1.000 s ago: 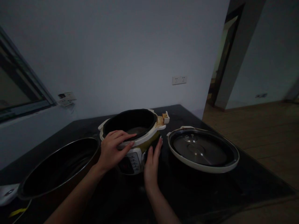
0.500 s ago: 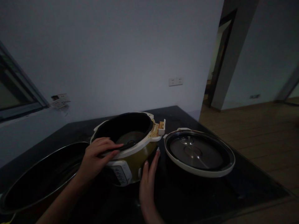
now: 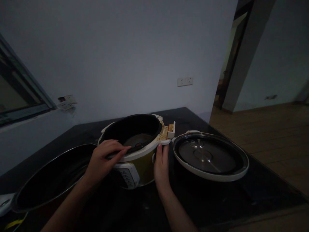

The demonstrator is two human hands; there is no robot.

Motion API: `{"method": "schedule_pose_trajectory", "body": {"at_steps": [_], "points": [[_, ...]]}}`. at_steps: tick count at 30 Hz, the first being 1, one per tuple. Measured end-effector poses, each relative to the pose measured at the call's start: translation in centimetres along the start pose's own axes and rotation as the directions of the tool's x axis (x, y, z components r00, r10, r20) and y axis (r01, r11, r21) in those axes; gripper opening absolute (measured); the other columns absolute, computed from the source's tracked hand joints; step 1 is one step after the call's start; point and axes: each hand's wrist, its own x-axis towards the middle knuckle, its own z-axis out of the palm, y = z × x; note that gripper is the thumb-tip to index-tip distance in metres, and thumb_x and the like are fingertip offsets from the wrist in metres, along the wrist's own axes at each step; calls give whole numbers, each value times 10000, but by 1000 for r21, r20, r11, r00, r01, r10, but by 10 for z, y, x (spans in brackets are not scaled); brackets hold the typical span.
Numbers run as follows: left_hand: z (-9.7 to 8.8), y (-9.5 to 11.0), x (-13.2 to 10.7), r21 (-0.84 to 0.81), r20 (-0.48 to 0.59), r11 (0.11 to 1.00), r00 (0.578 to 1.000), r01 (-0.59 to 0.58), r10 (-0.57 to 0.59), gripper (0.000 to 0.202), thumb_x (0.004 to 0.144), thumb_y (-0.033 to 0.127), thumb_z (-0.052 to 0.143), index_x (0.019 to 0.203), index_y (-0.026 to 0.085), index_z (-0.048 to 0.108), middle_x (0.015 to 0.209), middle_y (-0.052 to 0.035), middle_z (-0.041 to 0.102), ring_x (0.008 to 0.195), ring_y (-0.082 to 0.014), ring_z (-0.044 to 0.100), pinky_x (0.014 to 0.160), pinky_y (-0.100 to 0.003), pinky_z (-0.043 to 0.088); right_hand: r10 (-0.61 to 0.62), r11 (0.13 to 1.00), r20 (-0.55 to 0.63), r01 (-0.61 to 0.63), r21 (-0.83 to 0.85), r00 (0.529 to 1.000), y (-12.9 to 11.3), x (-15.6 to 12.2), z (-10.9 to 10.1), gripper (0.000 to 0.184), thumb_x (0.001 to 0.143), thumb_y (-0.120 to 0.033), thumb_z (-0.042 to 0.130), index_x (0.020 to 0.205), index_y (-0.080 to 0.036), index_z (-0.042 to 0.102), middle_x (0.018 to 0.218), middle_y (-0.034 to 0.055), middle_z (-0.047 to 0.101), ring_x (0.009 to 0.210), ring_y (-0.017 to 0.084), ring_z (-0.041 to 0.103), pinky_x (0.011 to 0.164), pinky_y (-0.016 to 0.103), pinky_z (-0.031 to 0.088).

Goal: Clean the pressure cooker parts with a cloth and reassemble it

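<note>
A yellow-green and white rice cooker body point(image 3: 140, 166) stands lidless on a dark countertop point(image 3: 217, 199), its dark cavity facing up and its control panel point(image 3: 127, 175) turned to the front left. My left hand point(image 3: 102, 161) grips the cooker's near rim, fingers laid over the edge. My right hand point(image 3: 161, 166) presses flat against the cooker's right side, thumb up under the rim, fingers straight. The body leans slightly toward me.
A round lid point(image 3: 210, 154), inner side up, lies just right of the cooker. A dark inner pot point(image 3: 55, 178) sits at the left. White wall behind, sockets point(image 3: 185, 81), a window at left, a doorway and wooden floor at right.
The cooker has turned so its control panel faces more to the left. My right hand moved up against the cooker's right side. My left hand stayed on the rim.
</note>
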Motion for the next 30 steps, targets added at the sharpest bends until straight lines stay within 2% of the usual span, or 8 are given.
{"method": "schedule_pose_trajectory", "body": {"at_steps": [5, 8, 12, 14, 19, 21, 26, 30], "points": [[9, 28, 6, 195, 39, 980, 998, 34, -43, 275, 934, 348, 477, 909, 212, 714, 890, -42, 726, 839, -196, 663, 756, -322, 497, -154, 977, 11, 154, -151, 988, 13, -51, 17, 698, 954, -450, 380, 1528, -204, 69, 1604, 54, -11, 1477, 221, -37, 1171, 534, -4], [26, 46, 9, 297, 48, 955, 999, 7, -22, 256, 936, 325, 459, 986, 191, 672, 912, -58, 708, 832, -202, 652, 746, -326, 485, -82, 994, -23, 80, -79, 996, 29, -69, 16, 634, 967, -428, 345, 1525, -258, 97, 1607, 15, 10, 1478, 206, -14, 1178, 525, 49], [45, 53, 10, 469, -27, 883, 1000, 12, 1, 250, 925, 379, 488, 927, 176, 633, 806, -58, 690, 742, -215, 646, 677, -331, 440, 198, 979, -102, -192, 62, 975, 53, -56, -1, 719, 929, -556, 301, 1528, -202, 119, 1604, 45, 70, 1475, 195, 82, 1185, 450, 125], [49, 51, 9, 496, -76, 868, 997, 10, 31, 268, 924, 407, 496, 882, 176, 625, 768, -52, 682, 705, -210, 640, 655, -326, 423, 279, 958, -111, -268, 102, 954, 57, -42, -8, 765, 907, -597, 292, 1523, -163, 157, 1597, 74, 118, 1466, 205, 148, 1170, 432, 192], [46, 44, 7, 476, -112, 879, 991, -13, 75, 304, 921, 439, 504, 864, 173, 639, 730, -42, 683, 671, -199, 639, 634, -309, 416, 38, 996, -140, -27, 81, 989, 37, -12, -3, 665, 916, -513, 354, 1489, -181, 292, 1575, 78, 226, 1464, 199, 159, 1176, 453, 112], [44, 41, 6, 456, -114, 890, 990, -24, 85, 306, 914, 443, 516, 862, 173, 649, 722, -40, 686, 661, -199, 639, 627, -307, 420, -18, 997, -149, 29, 71, 989, 27, 1, 1, 620, 920, -491, 354, 1461, -189, 359, 1553, 80, 293, 1448, 201, 219, 1172, 445, 132], [35, 30, 1, 369, -114, 922, 978, -122, 175, 204, 890, 358, 588, 895, 166, 657, 741, -35, 707, 658, -179, 647, 648, -296, 451, -38, 998, -126, 44, 44, 991, 16, 14, 2, 622, 905, -507, 345, 1419, -166, 427, 1501, 104, 398, 1385, 210, 355, 1156, 419, 215], [25, 25, -2, 281, -101, 941, 970, -186, 222, 180, 885, 341, 599, 921, 172, 652, 743, -36, 715, 648, -172, 654, 632, -292, 473, 17, 997, -75, -11, 73, 997, 19, -5, -5, 692, 896, -564, 365, 1458, -161, 365, 1562, 88, 269, 1449, 227, 216, 1177, 438, 166]]}}
